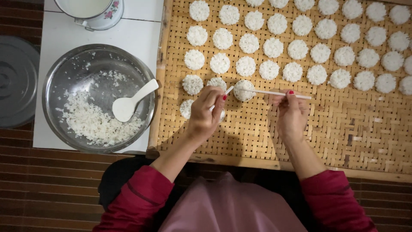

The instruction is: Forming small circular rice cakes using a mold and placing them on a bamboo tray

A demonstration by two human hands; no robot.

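Observation:
My left hand [205, 112] grips a small white spoon [228, 90] whose tip touches the rice inside a round ring mould [243, 90] on the woven bamboo tray [343, 129]. My right hand [292, 112] pinches the mould's long thin white handle [279, 93] and holds it flat on the tray. Several round white rice cakes [249, 43] lie in rows across the tray's far half. One cake [186, 108] sits partly hidden under my left hand.
A steel bowl [58, 73] with loose cooked rice and a white paddle [128, 103] stands on a white table [128, 34] to the left. A white floral pot [92, 13] is behind it. A grey lid [17, 81] lies far left on the slatted floor.

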